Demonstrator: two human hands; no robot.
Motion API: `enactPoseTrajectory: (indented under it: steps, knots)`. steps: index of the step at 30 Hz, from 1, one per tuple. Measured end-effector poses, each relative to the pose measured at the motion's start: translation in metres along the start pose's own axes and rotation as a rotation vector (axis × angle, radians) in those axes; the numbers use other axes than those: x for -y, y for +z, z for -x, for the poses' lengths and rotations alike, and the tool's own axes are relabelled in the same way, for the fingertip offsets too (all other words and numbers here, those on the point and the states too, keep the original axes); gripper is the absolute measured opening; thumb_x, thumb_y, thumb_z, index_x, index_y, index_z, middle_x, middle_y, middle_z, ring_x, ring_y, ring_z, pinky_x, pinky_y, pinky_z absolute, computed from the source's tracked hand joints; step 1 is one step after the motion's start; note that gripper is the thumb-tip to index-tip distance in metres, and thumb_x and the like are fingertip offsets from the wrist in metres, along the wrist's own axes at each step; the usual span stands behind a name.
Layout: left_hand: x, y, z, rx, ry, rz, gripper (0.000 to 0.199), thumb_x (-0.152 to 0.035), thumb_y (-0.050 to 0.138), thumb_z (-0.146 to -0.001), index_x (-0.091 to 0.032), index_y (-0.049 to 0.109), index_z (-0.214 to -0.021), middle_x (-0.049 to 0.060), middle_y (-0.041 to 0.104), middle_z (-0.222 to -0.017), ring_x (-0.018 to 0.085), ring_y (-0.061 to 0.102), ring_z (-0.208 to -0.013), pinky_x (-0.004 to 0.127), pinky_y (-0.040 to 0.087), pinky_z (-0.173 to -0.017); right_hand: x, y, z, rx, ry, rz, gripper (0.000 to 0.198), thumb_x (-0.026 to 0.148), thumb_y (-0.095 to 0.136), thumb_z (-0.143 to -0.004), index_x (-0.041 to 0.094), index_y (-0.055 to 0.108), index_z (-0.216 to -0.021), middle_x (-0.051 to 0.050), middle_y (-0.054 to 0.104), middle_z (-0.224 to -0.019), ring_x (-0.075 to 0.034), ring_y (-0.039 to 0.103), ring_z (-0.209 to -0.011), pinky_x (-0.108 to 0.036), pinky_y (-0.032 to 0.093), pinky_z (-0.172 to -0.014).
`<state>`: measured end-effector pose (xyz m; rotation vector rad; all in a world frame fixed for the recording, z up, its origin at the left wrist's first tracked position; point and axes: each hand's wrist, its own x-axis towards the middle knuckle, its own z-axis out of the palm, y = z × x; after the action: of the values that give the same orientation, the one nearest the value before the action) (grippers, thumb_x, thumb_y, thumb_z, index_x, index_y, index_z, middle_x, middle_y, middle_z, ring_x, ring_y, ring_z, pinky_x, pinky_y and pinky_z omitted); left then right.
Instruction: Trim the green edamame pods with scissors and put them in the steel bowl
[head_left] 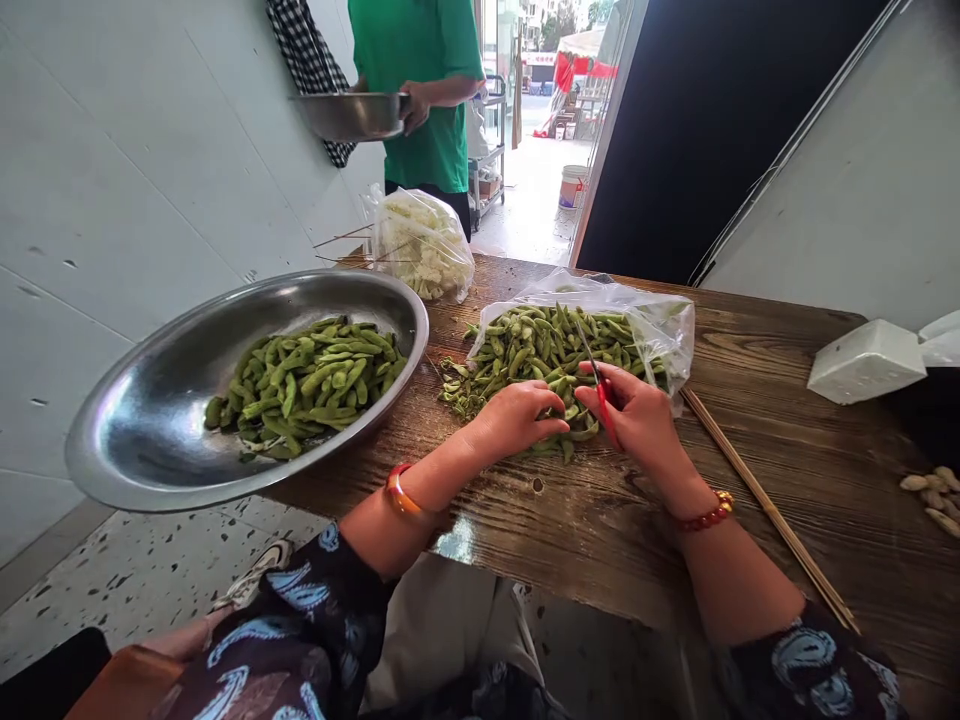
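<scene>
Green edamame pods [540,340] lie in a heap on the wooden table, partly on and inside a clear plastic bag [664,330]. My right hand [637,410] grips red-handled scissors [606,405], whose blades point up and away over the heap. At the heap's near edge is my left hand [517,418], its fingers curved and its thumb apart from them, with no pod plainly between them. To the left, a large steel basin [150,400] holds more edamame pods [315,385].
Behind the basin sits a bag of pale cauliflower-like pieces [424,240] beside thin sticks. Long wooden skewers [772,510] lie to the right, with a white tissue box [866,360] and peanuts [934,495] beyond. A person in green [420,100] holds a metal bowl [352,117] near the doorway.
</scene>
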<state>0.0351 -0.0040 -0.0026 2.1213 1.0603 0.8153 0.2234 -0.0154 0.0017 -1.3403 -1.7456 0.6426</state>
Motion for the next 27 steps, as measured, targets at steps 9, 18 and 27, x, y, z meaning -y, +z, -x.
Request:
enactPoseTrajectory:
  steps: [9, 18, 27]
  knots:
    - [0.007, -0.004, -0.001, -0.130, -0.045, -0.076, 0.015, -0.012, 0.057, -0.074, -0.017, 0.066, -0.064, 0.004, 0.059, -0.068, 0.015, 0.052, -0.067, 0.025, 0.039, -0.067, -0.013, 0.001, -0.001, -0.026, -0.007, -0.017, 0.051, 0.052, 0.063, -0.080, 0.018, 0.066, -0.118, 0.002, 0.056, -0.065, -0.012, 0.045, -0.058, -0.023, 0.038, -0.054]
    - [-0.005, -0.015, 0.001, -0.292, -0.334, 0.551, 0.024, -0.037, 0.060, -0.077, -0.013, 0.064, -0.071, -0.006, 0.039, -0.048, 0.006, 0.029, -0.045, 0.021, 0.022, -0.046, -0.007, 0.000, 0.000, 0.073, -0.042, -0.024, 0.058, 0.051, 0.065, -0.078, 0.016, 0.062, -0.124, -0.001, 0.063, -0.075, -0.014, 0.053, -0.065, -0.027, 0.046, -0.063]
    - [-0.003, -0.011, 0.000, -0.278, -0.300, 0.468, 0.025, -0.035, 0.060, -0.076, -0.011, 0.065, -0.072, -0.001, 0.052, -0.059, 0.007, 0.039, -0.053, 0.020, 0.030, -0.050, -0.006, 0.005, 0.000, 0.064, -0.119, 0.060, 0.053, 0.048, 0.067, -0.077, 0.015, 0.065, -0.119, -0.003, 0.066, -0.080, -0.015, 0.056, -0.065, -0.030, 0.050, -0.065]
